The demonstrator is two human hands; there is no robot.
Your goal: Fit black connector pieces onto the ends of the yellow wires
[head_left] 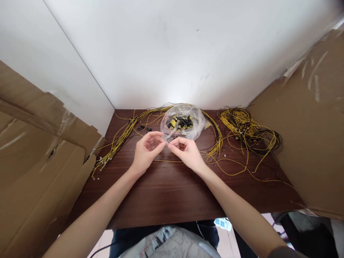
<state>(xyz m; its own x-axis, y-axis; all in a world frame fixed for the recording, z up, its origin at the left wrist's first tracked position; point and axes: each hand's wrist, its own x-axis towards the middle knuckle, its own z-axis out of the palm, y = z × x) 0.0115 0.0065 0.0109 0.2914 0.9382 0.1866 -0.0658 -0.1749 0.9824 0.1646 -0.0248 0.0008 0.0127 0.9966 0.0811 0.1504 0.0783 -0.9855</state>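
Observation:
My left hand (pixel 147 149) and my right hand (pixel 186 152) meet over the middle of the brown table (pixel 161 200), thumbs and forefingers pinched with the tips almost touching. Whatever sits between the fingertips is too small to make out. Just behind them lies an open clear plastic bag (pixel 197 132) with small black and yellow parts (pixel 182 123) inside. A thin yellow wire (pixel 168 161) runs across the tabletop beneath my hands.
Yellow and black wires lie in a long bundle (pixel 120 141) at left, curving behind the bag to the right (pixel 219 141). A tangled wire heap (pixel 242 125) is at far right. Small black pieces (pixel 145 128) lie left of the bag. Cardboard (pixel 303 125) flanks the table; a white wall stands behind.

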